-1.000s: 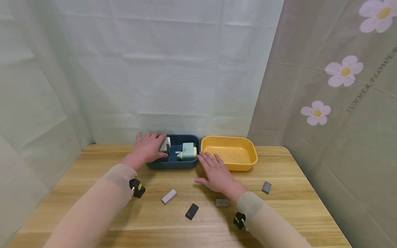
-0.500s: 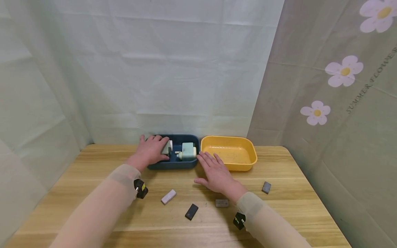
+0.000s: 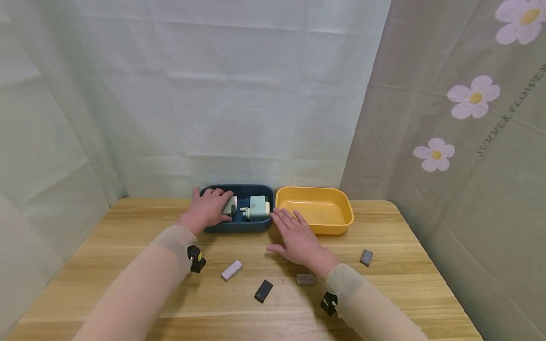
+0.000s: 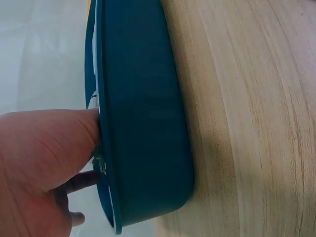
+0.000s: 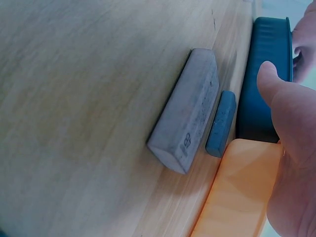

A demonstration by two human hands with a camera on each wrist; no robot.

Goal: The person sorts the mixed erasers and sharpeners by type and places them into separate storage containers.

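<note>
My left hand (image 3: pixel 206 208) reaches into the left end of the dark blue bin (image 3: pixel 239 228). Its thumb and fingers curl round a grey-green block (image 3: pixel 229 206) with a white part and a dark part, mostly hidden by the hand. In the left wrist view the thumb dips over the rim. To its right in the same bin lies a light teal block (image 3: pixel 258 207) with a cream end and short prongs at its left. My right hand (image 3: pixel 296 239) has its fingers extended over the yellow bin's (image 3: pixel 330 229) near left corner, fingertips beside the blue bin.
On the wooden table (image 3: pixel 204 308) lie a whitish bar (image 3: pixel 232 270), a black bar (image 3: pixel 263 291), a grey bar (image 3: pixel 304 279) and a blue-grey bar (image 3: pixel 366 257). The right wrist view shows a small blue bar (image 5: pixel 221 123) near the bins. Hanging cloth (image 3: pixel 239 94) stands behind.
My left hand has shifted slightly right and down in the blue bin, and the grey-green block has moved right with it. The right hand stays where it was.
</note>
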